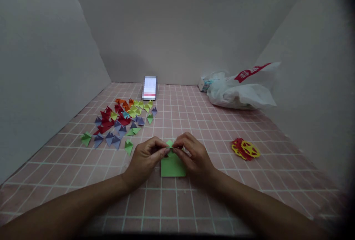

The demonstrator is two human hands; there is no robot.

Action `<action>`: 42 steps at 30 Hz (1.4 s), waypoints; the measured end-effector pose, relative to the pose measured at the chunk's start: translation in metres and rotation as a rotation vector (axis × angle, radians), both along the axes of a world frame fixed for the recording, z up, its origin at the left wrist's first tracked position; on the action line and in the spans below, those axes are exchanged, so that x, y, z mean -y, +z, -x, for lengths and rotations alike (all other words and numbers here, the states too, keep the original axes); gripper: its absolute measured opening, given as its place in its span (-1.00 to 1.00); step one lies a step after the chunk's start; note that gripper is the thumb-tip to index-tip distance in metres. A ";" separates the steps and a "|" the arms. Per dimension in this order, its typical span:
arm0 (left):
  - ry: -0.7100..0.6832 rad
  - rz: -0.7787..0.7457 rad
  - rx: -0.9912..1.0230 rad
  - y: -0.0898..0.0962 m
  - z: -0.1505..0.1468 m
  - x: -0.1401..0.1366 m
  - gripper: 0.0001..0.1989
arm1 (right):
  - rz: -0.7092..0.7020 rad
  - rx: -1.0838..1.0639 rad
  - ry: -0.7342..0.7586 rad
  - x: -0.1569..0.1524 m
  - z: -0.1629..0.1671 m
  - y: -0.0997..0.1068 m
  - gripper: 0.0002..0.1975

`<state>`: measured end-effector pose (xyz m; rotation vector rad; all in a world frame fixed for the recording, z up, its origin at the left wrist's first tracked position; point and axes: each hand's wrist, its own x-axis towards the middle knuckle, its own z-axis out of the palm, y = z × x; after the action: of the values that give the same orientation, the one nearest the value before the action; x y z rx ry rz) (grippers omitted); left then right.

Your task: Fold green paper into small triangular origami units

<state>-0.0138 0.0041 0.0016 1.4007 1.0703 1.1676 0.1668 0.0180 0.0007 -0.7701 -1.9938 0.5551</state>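
Head view, as I watch: the left hand (145,156) and right hand (196,155) nearly meet, each pinching a small folded green paper (169,143) between thumb and fingers, above a green square (173,168) at their six o'clock. Outward from them, red-and-yellow cutouts (250,149) lie at three, bright folded pieces (110,138) spread at ten, a lit screen (150,86) stands at eleven, and a white plastic bag (235,95) slumps at two.
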 end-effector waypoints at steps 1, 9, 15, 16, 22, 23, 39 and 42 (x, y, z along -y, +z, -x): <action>0.001 -0.005 0.000 0.000 0.000 0.000 -0.95 | -0.011 0.003 -0.006 0.000 0.000 0.000 -0.88; 0.000 -0.030 -0.049 -0.002 0.000 0.001 -0.96 | -0.118 0.056 -0.068 0.004 0.000 -0.004 -0.86; 0.017 -0.060 -0.056 -0.001 -0.001 0.003 -0.98 | -0.186 0.082 -0.089 0.004 0.001 -0.003 -0.85; 0.013 -0.050 -0.057 -0.001 -0.001 0.003 -0.98 | -0.190 0.083 -0.083 0.004 0.001 -0.003 -0.85; 0.029 0.006 -0.038 -0.001 -0.001 0.001 -0.95 | -0.122 0.044 -0.087 0.003 0.003 -0.004 -0.86; 0.038 0.016 -0.025 -0.001 -0.001 0.000 -0.95 | -0.104 0.032 -0.084 0.003 0.002 -0.004 -0.86; 0.073 -0.028 0.000 0.000 -0.002 0.000 -0.98 | 0.039 -0.046 -0.011 -0.001 0.000 -0.002 -0.90; 0.065 -0.044 0.015 0.000 -0.002 0.001 -0.98 | 0.038 -0.042 -0.020 0.000 0.000 -0.002 -0.85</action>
<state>-0.0115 0.0034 0.0018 1.3974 1.0928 1.2537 0.1665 0.0183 -0.0016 -0.7942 -1.9403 0.5945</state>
